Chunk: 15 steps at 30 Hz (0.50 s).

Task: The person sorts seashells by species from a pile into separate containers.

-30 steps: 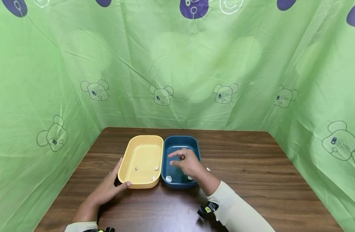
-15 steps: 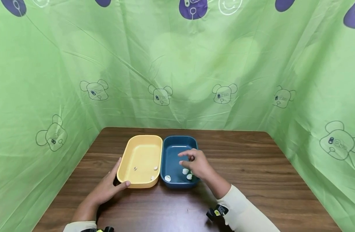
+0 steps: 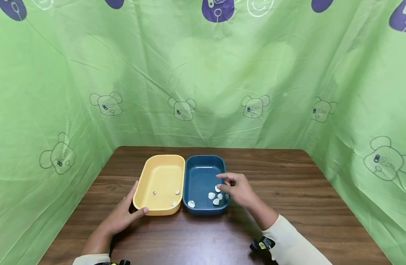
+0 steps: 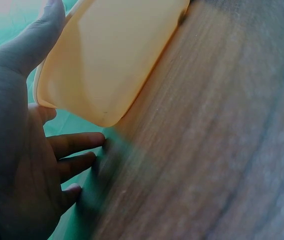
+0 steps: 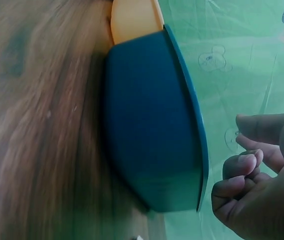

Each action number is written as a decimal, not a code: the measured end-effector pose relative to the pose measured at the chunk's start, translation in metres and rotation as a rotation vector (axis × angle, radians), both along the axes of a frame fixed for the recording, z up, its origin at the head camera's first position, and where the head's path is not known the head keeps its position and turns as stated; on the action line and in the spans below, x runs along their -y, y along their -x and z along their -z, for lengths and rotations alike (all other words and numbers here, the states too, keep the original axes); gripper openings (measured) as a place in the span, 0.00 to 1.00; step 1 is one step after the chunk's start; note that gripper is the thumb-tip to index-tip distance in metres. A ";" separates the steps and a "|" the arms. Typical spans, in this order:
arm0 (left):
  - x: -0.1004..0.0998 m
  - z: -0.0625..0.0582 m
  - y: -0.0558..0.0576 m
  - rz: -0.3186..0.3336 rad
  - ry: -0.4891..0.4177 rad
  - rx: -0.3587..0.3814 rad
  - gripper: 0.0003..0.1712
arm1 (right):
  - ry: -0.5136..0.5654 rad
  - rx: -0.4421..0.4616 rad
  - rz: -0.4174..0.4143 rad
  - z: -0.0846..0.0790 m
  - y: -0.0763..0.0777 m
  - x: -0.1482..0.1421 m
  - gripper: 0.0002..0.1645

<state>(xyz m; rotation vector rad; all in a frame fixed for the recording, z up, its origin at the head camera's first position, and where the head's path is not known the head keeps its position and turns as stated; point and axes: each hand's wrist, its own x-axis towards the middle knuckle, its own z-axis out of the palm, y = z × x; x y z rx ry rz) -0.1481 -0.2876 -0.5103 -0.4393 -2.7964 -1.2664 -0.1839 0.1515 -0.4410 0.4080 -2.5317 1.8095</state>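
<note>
A yellow tray (image 3: 166, 173) stands at left, side by side with a dark blue tray (image 3: 203, 211). My left hand (image 3: 121, 217) rests at the yellow tray's near left corner, thumb on the rim, straight fingers along its side. In the left wrist view, the lower fingers (image 4: 72, 142) spread away from the wall. My right hand (image 3: 240, 189) hovers at the blue tray's right rim. Its thumb and index finger are apart with nothing visible between them; the other fingers curl in. White shells (image 3: 211, 195) lie in the blue tray, several near its right end.
A few small shell-like pieces (image 3: 177, 192) lie in the yellow tray. The brown wooden table (image 3: 289, 191) stretches right and in front. A green printed cloth (image 3: 203, 73) hangs around. A tiny pale thing (image 5: 138, 238) shows at the right wrist view's bottom edge.
My right hand has drawn back to the right, from over the blue tray's middle to its right rim, uncovering several white shells. My left hand stays at the yellow tray.
</note>
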 end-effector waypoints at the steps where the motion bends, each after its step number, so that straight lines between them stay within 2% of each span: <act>1: 0.000 0.000 0.000 -0.002 -0.001 0.002 0.68 | 0.009 0.006 0.006 0.001 0.000 -0.002 0.19; 15: 0.000 -0.002 -0.001 -0.002 0.004 0.004 0.69 | 0.029 0.034 0.093 0.014 -0.004 -0.033 0.20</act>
